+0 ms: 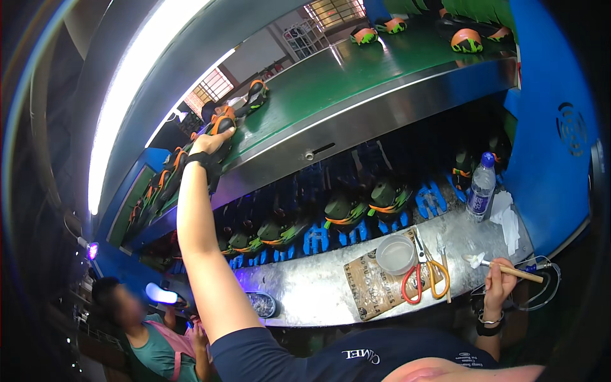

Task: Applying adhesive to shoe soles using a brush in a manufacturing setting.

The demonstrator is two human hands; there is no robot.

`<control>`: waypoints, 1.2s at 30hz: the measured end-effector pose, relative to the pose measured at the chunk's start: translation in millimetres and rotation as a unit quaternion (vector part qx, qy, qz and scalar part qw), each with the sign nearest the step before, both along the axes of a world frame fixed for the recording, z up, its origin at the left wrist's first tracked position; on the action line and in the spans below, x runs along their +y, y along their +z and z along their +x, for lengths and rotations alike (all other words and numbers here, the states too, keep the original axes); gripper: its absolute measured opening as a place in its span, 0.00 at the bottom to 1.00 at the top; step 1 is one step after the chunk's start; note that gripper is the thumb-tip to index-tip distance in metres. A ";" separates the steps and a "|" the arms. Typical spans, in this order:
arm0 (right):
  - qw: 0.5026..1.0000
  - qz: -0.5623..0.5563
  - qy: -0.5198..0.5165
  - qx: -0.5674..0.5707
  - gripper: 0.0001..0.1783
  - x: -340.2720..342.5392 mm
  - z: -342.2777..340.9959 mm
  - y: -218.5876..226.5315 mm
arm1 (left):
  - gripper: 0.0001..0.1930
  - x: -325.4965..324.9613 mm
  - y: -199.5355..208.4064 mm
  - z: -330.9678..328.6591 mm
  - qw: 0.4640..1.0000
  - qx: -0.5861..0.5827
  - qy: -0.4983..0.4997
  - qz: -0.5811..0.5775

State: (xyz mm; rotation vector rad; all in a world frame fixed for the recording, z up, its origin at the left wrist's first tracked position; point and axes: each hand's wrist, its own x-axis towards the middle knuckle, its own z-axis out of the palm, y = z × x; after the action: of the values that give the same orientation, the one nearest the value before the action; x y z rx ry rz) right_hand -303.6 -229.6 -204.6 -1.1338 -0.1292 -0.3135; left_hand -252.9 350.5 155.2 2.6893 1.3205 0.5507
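- The left hand (207,144) reaches out on a stretched arm to a black, orange and green shoe (224,120) at the left side of the green belt (305,95); its fingers touch the shoe, the thumb lying along it, but some are hidden, so I cannot tell whether they are closed around it.
- The right hand (498,286) is over the right end of the metal counter (305,296), its fingers closed in a pinch on the brush (515,270); the handle is wooden, and the whitish tip points left.
- Left of the brush, scissors (435,280) with one red and one yellow-orange handle lie with the blades pointing away from the person.
- Just left of the scissors, a clear round bowl (394,254) stands on a brown printed sheet (363,286).
- A clear bottle (480,191) with a purple cap stands upright beyond the brush, a crumpled white cloth (507,219) just beside it.
- Under the belt, more shoes (347,209) sit in a row by blue racks (316,239).
- At lower left is another person (159,347) in a teal top and pink apron.
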 end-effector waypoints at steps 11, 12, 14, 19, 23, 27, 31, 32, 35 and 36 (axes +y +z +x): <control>1.000 -0.006 0.016 0.005 0.07 6.8 -6.1 11.8 | 0.30 13.5 9.1 -45.2 0.998 0.035 0.001 -0.055; 1.000 -0.015 0.024 0.008 0.07 7.3 -5.3 14.2 | 0.33 6.9 16.7 -52.4 0.999 0.022 -0.018 0.043; 0.999 -0.020 0.018 0.016 0.06 9.6 -5.8 18.6 | 0.29 -15.0 40.2 -65.8 0.992 0.046 -0.016 0.120; 0.998 -0.001 0.056 0.029 0.07 16.1 -10.3 28.8 | 0.37 -78.4 82.5 -79.2 0.981 -0.050 -0.153 0.105; 0.997 0.016 0.068 0.021 0.07 21.6 -17.9 39.7 | 0.34 -75.9 91.5 -49.2 0.984 0.088 -0.082 0.131; 0.997 0.002 0.076 0.011 0.07 24.6 -22.7 47.3 | 0.35 -42.4 73.8 -12.4 0.984 0.090 -0.100 0.115; 0.997 0.005 0.078 0.000 0.07 29.3 -24.6 50.4 | 0.36 -18.8 56.4 -1.4 0.986 0.068 -0.120 0.092; 0.997 -0.004 0.079 -0.001 0.07 30.6 -25.1 50.9 | 0.36 -15.3 54.0 -1.4 0.987 0.059 -0.123 0.085; 0.997 0.001 0.079 0.004 0.07 32.7 -28.0 51.6 | 0.36 -7.4 46.6 2.8 0.988 0.032 -0.139 0.063; 0.997 -0.002 0.076 -0.001 0.07 32.8 -28.7 51.8 | 0.37 -4.6 44.4 4.6 0.988 0.021 -0.145 0.055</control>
State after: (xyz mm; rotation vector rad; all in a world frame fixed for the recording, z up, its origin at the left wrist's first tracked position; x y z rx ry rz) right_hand -332.4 -196.8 -152.8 -1.1215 -0.2165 -0.1796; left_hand -248.3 345.9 199.6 2.9245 0.9036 0.5477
